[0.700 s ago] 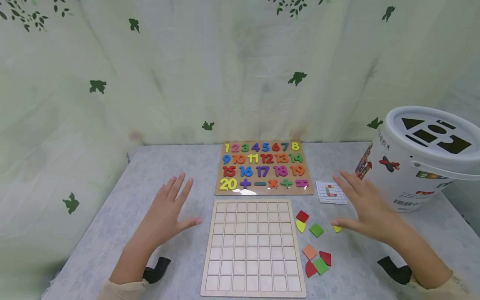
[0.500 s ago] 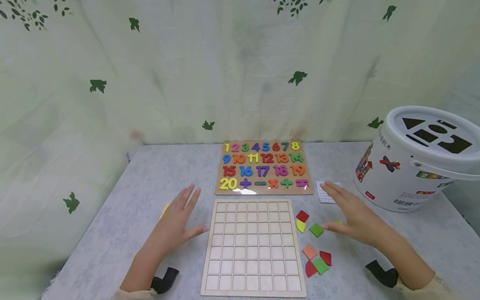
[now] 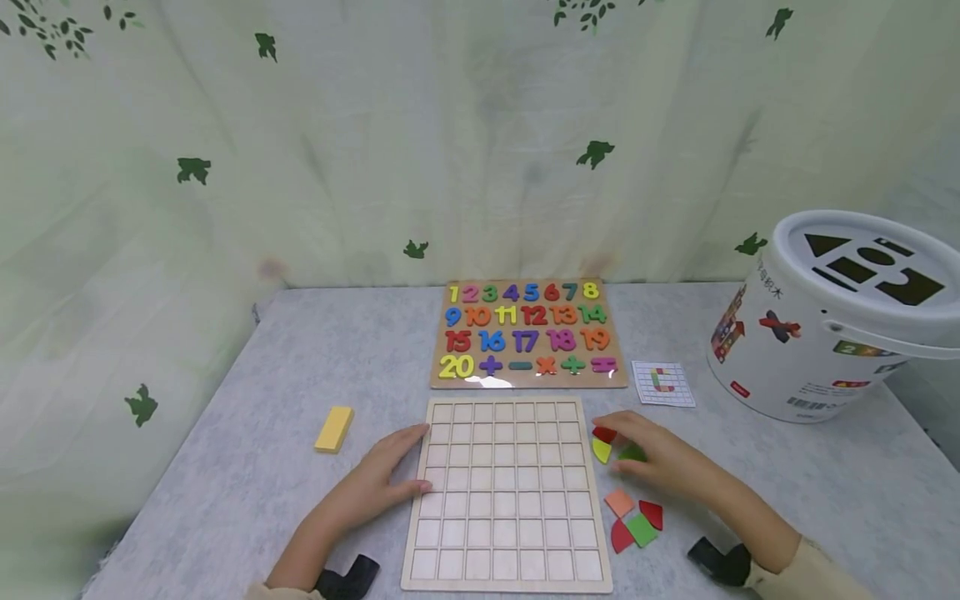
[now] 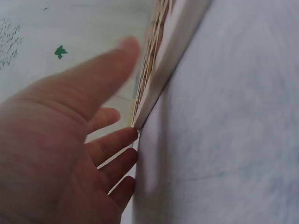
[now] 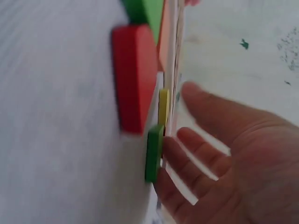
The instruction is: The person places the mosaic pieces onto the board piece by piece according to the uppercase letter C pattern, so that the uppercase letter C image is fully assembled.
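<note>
1. Gridded board (image 3: 514,492): flat on the table (image 3: 225,500), between my two hands. Step, as I judge it: left side steadies the board, right side starts a pickup. Looks early, since the loose pieces I see all lie outside the grid.
2. Number board (image 3: 510,354): just behind the grid, neither hand on it.
3. Arms: both angle inward from the near corners, palms turned toward each other, wrists low.
4. Left hand (image 3: 378,477): at the grid's left edge, thumb well apart from the fingers, fingers nearly straight. No pinch. Fingertips look to meet the edge; how firmly, can't tell.
5. Right hand (image 3: 660,450): low over the pieces right of the grid, thumb and fingers spread, slightly bent, nothing pinched. Can't tell if a fingertip touches a piece.
6. Pattern card (image 3: 664,385): beyond my right hand, coloured shape on a printed grid. Probably worth a glance for piece choice.
7. Yellow block (image 3: 333,430): left of the grid, beyond my left forearm, untouched.
8. Small pieces: red square (image 3: 604,434) and yellow quarter (image 3: 602,451) near my right fingertips; green square (image 3: 633,452) partly hidden between thumb and fingers. Next move, I'd say, calls for closing thumb and forefinger on just one, without nudging its neighbours. Orange square (image 3: 619,502) sits in the nearer cluster.
</note>
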`<state>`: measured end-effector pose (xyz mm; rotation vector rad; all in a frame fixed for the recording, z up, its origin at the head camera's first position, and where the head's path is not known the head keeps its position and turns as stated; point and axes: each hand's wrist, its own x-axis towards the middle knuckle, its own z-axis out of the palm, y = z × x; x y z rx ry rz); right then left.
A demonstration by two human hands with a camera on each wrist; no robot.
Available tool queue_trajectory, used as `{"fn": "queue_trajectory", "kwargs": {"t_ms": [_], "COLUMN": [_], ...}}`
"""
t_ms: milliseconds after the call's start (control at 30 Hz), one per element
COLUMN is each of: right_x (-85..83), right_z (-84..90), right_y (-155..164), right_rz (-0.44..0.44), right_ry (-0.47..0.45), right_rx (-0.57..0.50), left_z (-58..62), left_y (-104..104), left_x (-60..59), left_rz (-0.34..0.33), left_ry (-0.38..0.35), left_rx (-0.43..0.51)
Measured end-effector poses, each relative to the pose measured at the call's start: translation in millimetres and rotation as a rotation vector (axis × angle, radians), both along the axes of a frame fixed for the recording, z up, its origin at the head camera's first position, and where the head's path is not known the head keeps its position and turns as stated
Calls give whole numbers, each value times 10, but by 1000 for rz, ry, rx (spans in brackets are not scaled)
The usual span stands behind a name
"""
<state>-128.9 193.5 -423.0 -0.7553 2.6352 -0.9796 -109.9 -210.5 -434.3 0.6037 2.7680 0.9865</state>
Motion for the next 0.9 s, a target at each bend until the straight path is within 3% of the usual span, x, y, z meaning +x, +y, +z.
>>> {"fn": "queue_trajectory", "kwargs": {"t_ms": [167, 433, 700, 900], "right_x": [-32, -71, -64, -55], "right_z": [-100, -154, -96, 28], "right_y": [-29, -40, -22, -50], "right_rz": [0, 8, 17, 0], "right_ry": [-16, 47, 20, 70], "right_rx": [-20, -19, 44, 57], "left_z": [-67, -91, -109, -106], "left_y": [-20, -39, -41, -39], "left_x": [-2, -7, -14, -10], "left_rz": [-5, 8, 14, 14], "left_ry": [-19, -46, -55, -52], "left_rx": [54, 67, 66, 68]}}
